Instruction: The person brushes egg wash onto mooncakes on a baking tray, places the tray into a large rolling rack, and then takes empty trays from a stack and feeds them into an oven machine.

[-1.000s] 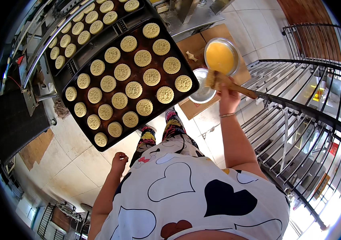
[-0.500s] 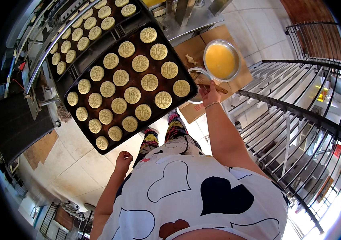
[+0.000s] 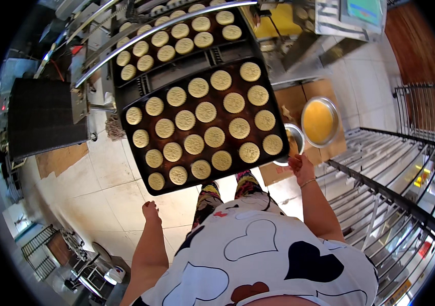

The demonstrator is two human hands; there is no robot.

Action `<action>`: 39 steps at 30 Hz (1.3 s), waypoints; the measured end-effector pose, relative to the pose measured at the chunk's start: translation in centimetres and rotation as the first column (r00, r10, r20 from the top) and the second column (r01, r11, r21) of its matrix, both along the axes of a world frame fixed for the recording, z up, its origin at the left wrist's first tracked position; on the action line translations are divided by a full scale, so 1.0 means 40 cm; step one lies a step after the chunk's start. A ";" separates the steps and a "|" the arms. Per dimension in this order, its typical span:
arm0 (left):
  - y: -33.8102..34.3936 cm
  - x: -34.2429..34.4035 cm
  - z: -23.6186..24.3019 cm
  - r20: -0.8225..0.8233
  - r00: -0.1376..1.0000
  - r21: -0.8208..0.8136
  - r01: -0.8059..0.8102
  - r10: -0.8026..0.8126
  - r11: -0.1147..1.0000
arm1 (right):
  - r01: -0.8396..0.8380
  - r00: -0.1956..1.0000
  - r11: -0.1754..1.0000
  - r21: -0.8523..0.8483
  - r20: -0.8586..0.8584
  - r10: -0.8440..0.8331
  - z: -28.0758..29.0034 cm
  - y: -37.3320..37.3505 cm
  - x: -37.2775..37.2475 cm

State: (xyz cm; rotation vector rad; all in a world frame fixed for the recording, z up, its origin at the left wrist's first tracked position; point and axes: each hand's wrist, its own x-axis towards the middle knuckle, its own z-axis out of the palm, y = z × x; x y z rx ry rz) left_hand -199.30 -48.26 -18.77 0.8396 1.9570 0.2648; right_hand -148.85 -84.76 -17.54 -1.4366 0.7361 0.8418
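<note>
Pale floor tiles [image 3: 120, 204] show below the tray [image 3: 207, 153] of round cakes [image 3: 206, 112], upper centre. Your left hand [image 3: 151, 210] hangs left of centre, fingers half open, empty; your right hand [image 3: 300, 167] reaches the small bowl [image 3: 300, 137], fingers bent, grip impossible to tell.

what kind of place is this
Probably a small bakery or pastry workshop: rows of stamped round pastries fill a dark tray, and beside it stands a metal bowl of yellow-orange liquid, perhaps a glaze.
</note>
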 end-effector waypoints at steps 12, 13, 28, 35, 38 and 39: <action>0.205 0.223 -0.011 0.463 0.887 0.119 -0.053 -0.008 0.992 | -0.119 0.949 0.959 -0.256 0.255 0.186 -0.032 0.259 0.079; 0.215 0.232 0.010 0.452 0.892 0.102 -0.051 -0.001 0.994 | -0.041 0.945 0.973 -0.229 0.307 0.112 -0.031 0.240 0.058; 0.309 0.211 0.538 0.860 0.314 0.209 0.503 -0.402 0.839 | 0.457 0.730 0.876 0.154 0.498 -0.468 0.416 -0.119 -0.739; 0.303 0.358 0.734 0.840 0.027 0.425 0.589 -0.542 0.688 | 0.358 0.018 0.653 0.667 0.695 -0.719 0.821 -0.081 -1.113; 0.192 0.424 0.925 0.842 -0.431 0.536 0.739 -0.325 0.408 | 0.371 -0.350 0.680 0.632 0.773 -0.528 0.977 -0.112 -1.224; 0.158 0.438 0.972 0.808 -0.527 0.589 0.711 -0.263 0.384 | 0.285 -0.405 0.704 0.651 0.747 -0.527 1.003 -0.145 -1.277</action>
